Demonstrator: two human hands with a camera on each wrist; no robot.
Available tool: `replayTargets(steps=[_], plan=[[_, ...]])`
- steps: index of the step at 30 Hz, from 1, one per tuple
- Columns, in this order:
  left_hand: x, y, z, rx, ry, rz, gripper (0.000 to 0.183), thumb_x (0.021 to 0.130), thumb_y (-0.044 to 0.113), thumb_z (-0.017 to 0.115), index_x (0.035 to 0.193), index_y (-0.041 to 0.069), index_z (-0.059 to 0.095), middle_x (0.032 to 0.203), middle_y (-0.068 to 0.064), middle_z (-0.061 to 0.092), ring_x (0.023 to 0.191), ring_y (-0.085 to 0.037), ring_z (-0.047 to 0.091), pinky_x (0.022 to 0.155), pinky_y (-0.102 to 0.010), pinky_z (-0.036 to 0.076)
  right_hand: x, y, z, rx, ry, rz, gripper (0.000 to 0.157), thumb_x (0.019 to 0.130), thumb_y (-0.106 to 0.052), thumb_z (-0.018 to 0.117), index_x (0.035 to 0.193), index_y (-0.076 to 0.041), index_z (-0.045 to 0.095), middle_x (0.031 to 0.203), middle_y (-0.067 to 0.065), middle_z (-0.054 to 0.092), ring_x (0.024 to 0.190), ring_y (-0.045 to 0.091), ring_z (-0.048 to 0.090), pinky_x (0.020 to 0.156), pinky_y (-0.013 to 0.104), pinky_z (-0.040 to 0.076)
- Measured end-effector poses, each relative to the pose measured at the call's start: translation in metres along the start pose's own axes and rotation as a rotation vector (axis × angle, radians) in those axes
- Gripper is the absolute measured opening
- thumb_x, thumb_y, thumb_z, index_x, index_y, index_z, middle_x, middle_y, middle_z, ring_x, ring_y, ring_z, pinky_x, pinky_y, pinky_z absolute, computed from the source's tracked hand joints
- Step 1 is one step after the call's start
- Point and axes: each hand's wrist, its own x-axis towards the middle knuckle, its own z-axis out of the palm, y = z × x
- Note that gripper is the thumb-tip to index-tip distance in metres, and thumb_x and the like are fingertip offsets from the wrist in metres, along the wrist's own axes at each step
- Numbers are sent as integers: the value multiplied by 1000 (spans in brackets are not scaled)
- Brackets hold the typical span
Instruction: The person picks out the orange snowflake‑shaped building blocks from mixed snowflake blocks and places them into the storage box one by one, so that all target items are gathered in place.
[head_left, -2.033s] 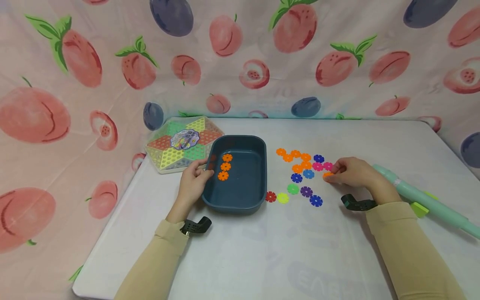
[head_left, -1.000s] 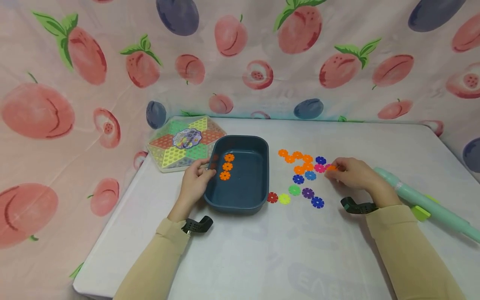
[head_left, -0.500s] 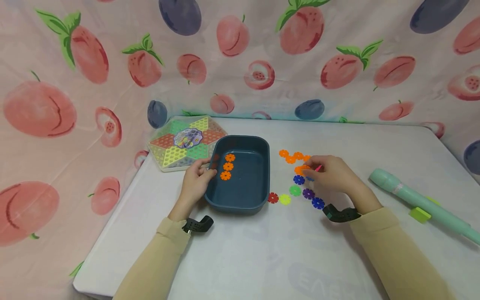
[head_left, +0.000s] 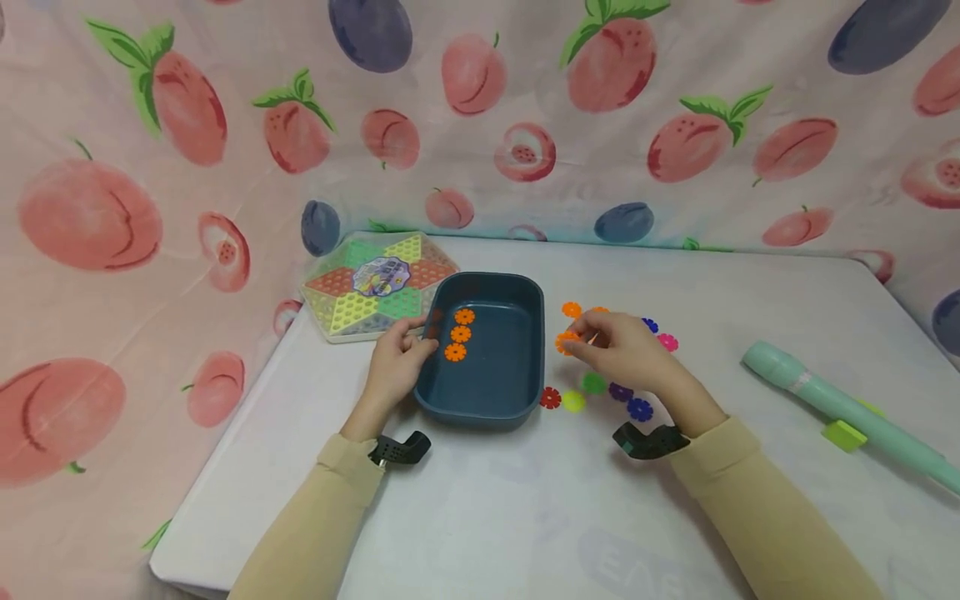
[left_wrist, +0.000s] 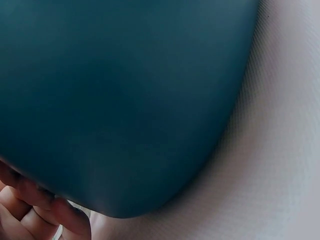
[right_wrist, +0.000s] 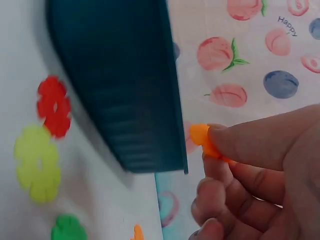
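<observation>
My right hand (head_left: 626, 350) pinches an orange snowflake disc (head_left: 566, 342) between thumb and fingers, just right of the dark blue tray (head_left: 483, 396). In the right wrist view the disc (right_wrist: 206, 141) is seen nearly edge-on beside the tray wall (right_wrist: 120, 90). The left hand (head_left: 397, 367) holds the tray by its left rim, thumb over the edge and fingers outside. Three orange discs (head_left: 461, 334) lie in a column inside the tray. Beneath and around the right hand lie loose discs on the table: red (head_left: 550, 397), yellow (head_left: 573, 401), green (head_left: 595, 383), purple (head_left: 620, 392) and others, partly hidden.
A hexagonal Chinese checkers board (head_left: 378, 287) lies behind the tray on the left. On the right rests a mint-green stick-like object (head_left: 840, 404) with a lime-green part (head_left: 844, 434). A fruit-print cloth (head_left: 465, 150) hangs along the table's (head_left: 480, 517) back and left side.
The right hand picked up an orange disc at the right of the group and carried it left towards the tray. One pink disc shifted slightly. The left hand keeps its hold on the tray.
</observation>
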Motion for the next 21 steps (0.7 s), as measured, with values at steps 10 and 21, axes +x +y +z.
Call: replayTargets(steps=[10,21], plan=[[-1,-2,-1,13,13,-1,44,96,13,65,139,6,61,59,-1,47,50,-16,39,50,-27,32,41,-28,14,137,-82,-29,23,92,-31,79,110,-18,72,94,8,75,79,34,68,70,44,55],[0,0,1,6,15,21,43,95,13,66,138,4,61,58,-1,47,49,-15,38,50,-27,30,86,-66,35,248,-262,-96,26,95,-31,76,113,-14,71,99,11,75,91,39,71,86,52,54]])
